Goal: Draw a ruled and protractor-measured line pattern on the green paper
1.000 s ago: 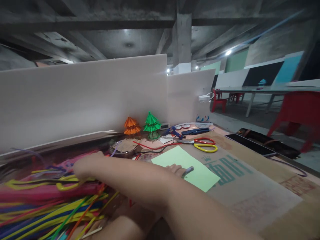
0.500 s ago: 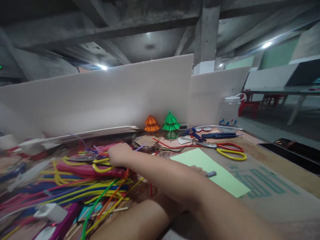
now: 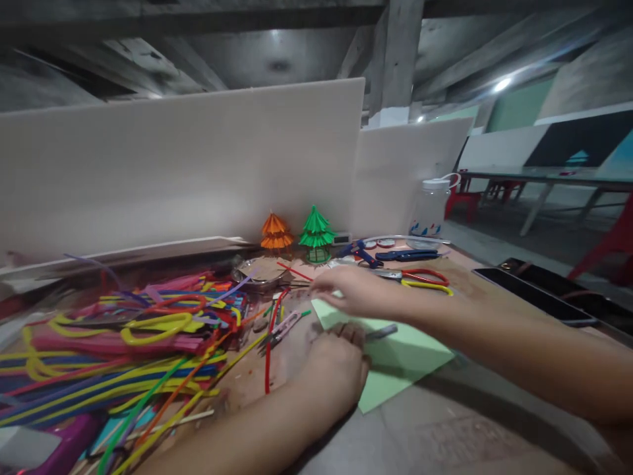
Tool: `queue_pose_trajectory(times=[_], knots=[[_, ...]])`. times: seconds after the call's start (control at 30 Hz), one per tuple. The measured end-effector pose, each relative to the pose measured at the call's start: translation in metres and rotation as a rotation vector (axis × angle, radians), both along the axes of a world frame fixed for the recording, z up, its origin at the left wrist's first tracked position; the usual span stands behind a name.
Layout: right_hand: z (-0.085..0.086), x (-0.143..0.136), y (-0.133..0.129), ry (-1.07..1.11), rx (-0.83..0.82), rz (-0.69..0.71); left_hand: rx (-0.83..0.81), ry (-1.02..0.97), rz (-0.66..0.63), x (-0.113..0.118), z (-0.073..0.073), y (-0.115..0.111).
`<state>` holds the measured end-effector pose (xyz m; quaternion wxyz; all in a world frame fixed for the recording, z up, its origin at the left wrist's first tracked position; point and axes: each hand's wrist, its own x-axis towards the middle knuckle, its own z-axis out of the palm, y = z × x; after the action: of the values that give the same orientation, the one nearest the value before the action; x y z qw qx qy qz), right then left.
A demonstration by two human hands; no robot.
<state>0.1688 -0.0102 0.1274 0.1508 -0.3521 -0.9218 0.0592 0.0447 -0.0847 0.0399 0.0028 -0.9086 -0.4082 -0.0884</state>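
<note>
A light green sheet of paper [image 3: 395, 369] lies on the table. My left hand [image 3: 341, 359] rests at its left part with curled fingers, closed around one end of a grey stick [image 3: 384, 332] that points right. My right hand [image 3: 346, 290] hovers just above the paper's upper left corner. Its fingers are loosely bent and apart, slightly blurred, with nothing visible in them. Left of my hands lie small pinkish snips [image 3: 284, 328] and a red fuzzy strip [image 3: 268, 363].
Colourful fuzzy strips [image 3: 123, 369] and yellow-handled scissors [image 3: 155, 328] crowd the left. At the back stand an orange paper tree [image 3: 277, 234] and a green one [image 3: 316, 234]. Red-and-yellow scissors [image 3: 428, 280], a glue gun [image 3: 363, 254], a bottle [image 3: 429, 211] and a black phone [image 3: 531, 295] sit further right.
My right hand has moved from the strips on the left back to the paper, uncrossing my arms. The paper has turned, and my left hand is now in fuller view. The view has shifted right.
</note>
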Motion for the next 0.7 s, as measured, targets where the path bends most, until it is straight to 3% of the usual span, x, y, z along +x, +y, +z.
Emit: queue_pose_trajectory(times=[0.13, 0.27, 0.43, 0.7], knots=[[-0.02, 0.099, 0.025, 0.014, -0.07, -0.29, -0.085, -0.033, 0.014, 0.001, 0.001, -0.012], [-0.051, 0.143, 0.024, -0.027, -0.119, -0.284, -0.106, -0.059, 0.0, 0.002, 0.004, -0.013], [-0.072, 0.139, 0.029, -0.097, -0.137, -0.165, -0.042, -0.057, 0.051, -0.007, 0.0, 0.006], [-0.066, 0.116, 0.058, -0.134, -0.145, -0.216, 0.045, 0.0, -0.055, -0.026, -0.012, 0.033]])
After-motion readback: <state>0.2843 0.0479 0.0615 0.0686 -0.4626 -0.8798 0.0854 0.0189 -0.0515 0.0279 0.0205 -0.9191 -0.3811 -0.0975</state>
